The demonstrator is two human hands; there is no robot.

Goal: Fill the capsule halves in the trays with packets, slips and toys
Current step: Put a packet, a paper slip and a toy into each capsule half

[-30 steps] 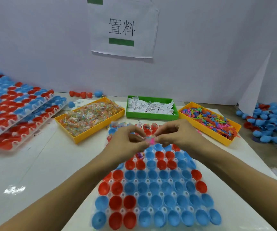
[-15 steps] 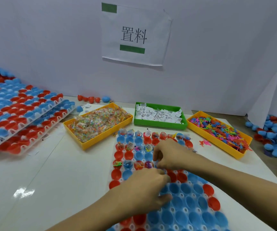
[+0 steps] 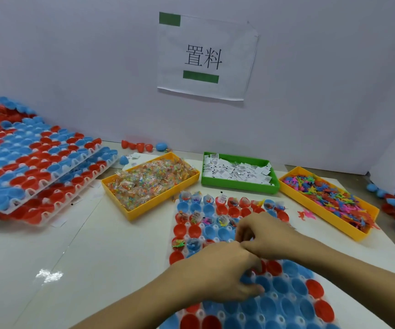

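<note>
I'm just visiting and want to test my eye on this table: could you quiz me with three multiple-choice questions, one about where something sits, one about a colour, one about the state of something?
1. Where is the green bin of paper slips?
A. Between the two yellow bins
B. Left of both yellow bins
C. On the stacked trays

2. What colours are the capsule halves in the near tray?
A. Green and yellow
B. Red and blue
C. All white

3. How full is the near tray?
A. Every half is filled
B. No half is filled
C. Far rows hold items, near rows look empty

Answers: 1 A, the packet bin sits at its left and the toy bin at its right. 2 B, only red and blue cups show. 3 C, packets and toys show in the far rows alone.
</note>
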